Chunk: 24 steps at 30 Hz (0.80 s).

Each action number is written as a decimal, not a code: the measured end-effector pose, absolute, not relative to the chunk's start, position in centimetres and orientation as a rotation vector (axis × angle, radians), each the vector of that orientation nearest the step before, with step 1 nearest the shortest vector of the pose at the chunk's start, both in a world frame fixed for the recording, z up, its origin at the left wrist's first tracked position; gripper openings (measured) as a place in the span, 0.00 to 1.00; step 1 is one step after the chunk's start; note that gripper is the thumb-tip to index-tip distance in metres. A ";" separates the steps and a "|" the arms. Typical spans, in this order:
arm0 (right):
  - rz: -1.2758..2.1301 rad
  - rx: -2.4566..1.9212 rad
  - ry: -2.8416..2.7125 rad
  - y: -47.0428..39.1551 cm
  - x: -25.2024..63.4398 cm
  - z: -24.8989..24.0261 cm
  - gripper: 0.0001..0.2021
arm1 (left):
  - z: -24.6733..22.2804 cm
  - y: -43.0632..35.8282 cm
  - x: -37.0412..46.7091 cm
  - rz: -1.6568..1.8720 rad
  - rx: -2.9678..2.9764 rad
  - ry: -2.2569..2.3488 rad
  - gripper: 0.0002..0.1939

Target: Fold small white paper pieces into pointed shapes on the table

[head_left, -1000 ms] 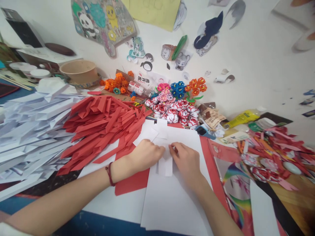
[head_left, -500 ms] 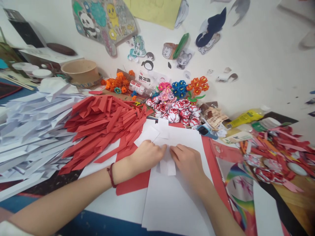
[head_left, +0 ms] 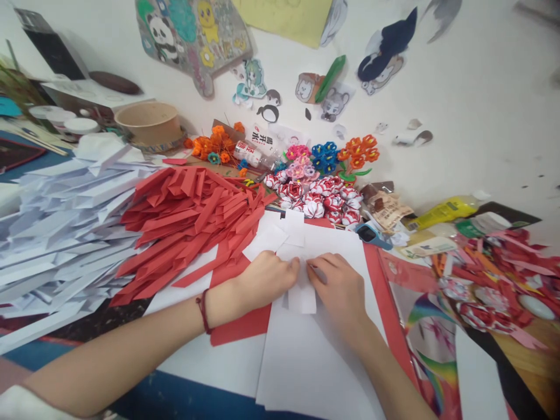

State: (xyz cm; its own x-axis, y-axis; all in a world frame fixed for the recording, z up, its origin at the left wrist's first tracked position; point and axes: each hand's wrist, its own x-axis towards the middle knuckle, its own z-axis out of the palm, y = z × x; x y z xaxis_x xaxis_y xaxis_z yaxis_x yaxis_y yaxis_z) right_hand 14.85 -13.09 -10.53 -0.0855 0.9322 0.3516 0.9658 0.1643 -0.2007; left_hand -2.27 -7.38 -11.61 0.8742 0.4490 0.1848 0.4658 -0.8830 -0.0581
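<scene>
A small white paper strip (head_left: 303,298) lies over the stacked white sheets (head_left: 312,367), between my two hands. My left hand (head_left: 272,277) is closed, its thumb and curled fingers pinching the strip's left edge. On the other side, my right hand (head_left: 339,286) pinches the strip's right edge with thumb and fingertips. Both hands rest low over the sheets, fingertips a small gap apart. Just beyond them lie small white paper pieces (head_left: 266,240), overlapping one another. A dark red cord bracelet (head_left: 202,312) circles my left wrist.
Piles of folded white strips (head_left: 74,227) and folded red strips (head_left: 188,221) spread to the left. Red-and-white paper flowers (head_left: 326,201) sit against the wall, near a blue smartwatch (head_left: 370,234). A yellow bottle (head_left: 441,213) and red scraps (head_left: 520,262) lie to the right.
The whole view has shifted slightly, moving things to the right in the picture. My fingertips are a little farther apart, still at the white paper strip.
</scene>
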 end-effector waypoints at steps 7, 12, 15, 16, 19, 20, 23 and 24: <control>-0.123 -1.776 -2.022 -13.1 14.7 -11.1 0.04 | -11.6 -7.5 -2.4 -0.249 -2.942 -0.702 0.13; -0.245 -1.739 -2.079 -13.3 14.6 -11.5 0.06 | -11.7 -7.5 -2.3 -0.254 -2.934 -0.697 0.13; -0.308 -1.760 -2.075 -13.3 14.4 -11.7 0.07 | -11.7 -7.5 -2.2 -0.241 -2.936 -0.699 0.13; -0.322 -1.760 -2.079 -13.3 14.3 -11.6 0.07 | -11.7 -7.5 -2.2 -0.238 -2.936 -0.694 0.13; -0.348 -1.732 -2.137 -13.2 14.3 -11.4 0.09 | -11.7 -7.5 -2.2 -0.237 -2.935 -0.681 0.14; -0.355 -1.715 -2.169 -13.2 14.3 -11.3 0.10 | -11.7 -7.5 -2.2 -0.235 -2.936 -0.680 0.14; -0.386 -1.685 -2.251 -13.2 14.4 -11.1 0.10 | -11.8 -7.6 -2.2 -0.225 -2.932 -0.685 0.15; -0.398 -1.683 -2.268 -13.2 14.4 -11.1 0.10 | -11.8 -7.6 -2.2 -0.223 -2.927 -0.689 0.16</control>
State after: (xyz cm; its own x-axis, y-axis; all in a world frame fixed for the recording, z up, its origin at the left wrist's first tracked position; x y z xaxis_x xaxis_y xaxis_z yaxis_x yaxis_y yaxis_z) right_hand 14.41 -13.25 -11.06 -0.2766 0.8791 0.3882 0.9587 0.2800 0.0492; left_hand -2.21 -7.56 -11.77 0.8852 0.4324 0.1717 0.4510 -0.8881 -0.0885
